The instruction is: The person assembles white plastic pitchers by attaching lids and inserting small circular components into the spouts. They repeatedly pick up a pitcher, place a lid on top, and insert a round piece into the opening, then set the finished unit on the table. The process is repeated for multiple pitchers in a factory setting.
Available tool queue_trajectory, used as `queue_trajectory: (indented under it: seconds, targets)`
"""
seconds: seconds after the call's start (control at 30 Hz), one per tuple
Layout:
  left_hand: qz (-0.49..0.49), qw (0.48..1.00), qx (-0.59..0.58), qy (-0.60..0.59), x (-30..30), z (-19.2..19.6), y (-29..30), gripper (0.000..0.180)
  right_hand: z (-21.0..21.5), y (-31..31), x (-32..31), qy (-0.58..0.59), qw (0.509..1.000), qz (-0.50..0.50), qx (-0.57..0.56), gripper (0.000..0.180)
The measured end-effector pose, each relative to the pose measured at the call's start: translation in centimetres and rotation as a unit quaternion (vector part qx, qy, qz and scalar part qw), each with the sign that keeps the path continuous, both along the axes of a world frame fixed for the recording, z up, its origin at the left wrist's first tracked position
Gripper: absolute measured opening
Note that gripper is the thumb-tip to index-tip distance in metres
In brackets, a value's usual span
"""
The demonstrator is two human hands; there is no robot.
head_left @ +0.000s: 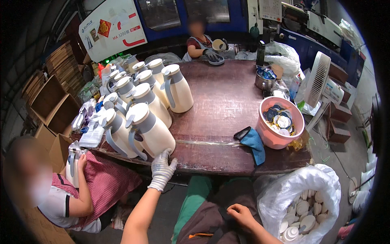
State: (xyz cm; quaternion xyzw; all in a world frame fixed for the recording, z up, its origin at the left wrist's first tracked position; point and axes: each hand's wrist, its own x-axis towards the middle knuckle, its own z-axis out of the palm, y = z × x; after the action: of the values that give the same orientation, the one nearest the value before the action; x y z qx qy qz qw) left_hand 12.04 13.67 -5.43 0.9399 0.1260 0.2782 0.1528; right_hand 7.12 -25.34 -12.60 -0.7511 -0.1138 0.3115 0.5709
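Observation:
My left hand (163,170), in a striped white glove, touches the base of the nearest cream jug (153,136), its fingers stretched and the thumb apart. This jug stands upright at the table's front edge, with a grey collar, grey handle and pale lid. More such jugs (178,91) are grouped behind and beside it. Bare and apparently empty, my right hand (242,215) hangs over my lap with its fingers loosely extended. Near it, to the right, an open clear plastic bag (327,179) holds many round white discs (302,207).
On the dark red table (221,101) are a pink bucket (266,132) of small parts, a blue cloth glove (254,144) and a metal pot (265,83). A fan (319,79) stands right. One co-worker (197,44) handles round parts opposite; another holds a wrapped jug (73,166) at left.

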Motion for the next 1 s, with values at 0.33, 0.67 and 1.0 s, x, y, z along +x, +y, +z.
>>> queue_trajectory:
  seconds: [0.33,0.67,1.0]
  targets:
    - [0.103,0.993,-0.055,0.029,5.2,-2.7,3.7,0.031,-3.2,-2.4,2.6,0.266,0.942,-0.166,0.122,0.018]
    - [0.17,0.983,-0.053,0.052,6.6,-2.6,3.4,0.026,-3.5,-3.0,5.4,0.381,0.907,-0.16,0.087,0.031]
    - [0.159,0.986,-0.035,0.038,6.4,-2.8,3.0,0.021,-2.7,-3.5,5.3,0.394,0.903,-0.113,0.128,0.028]
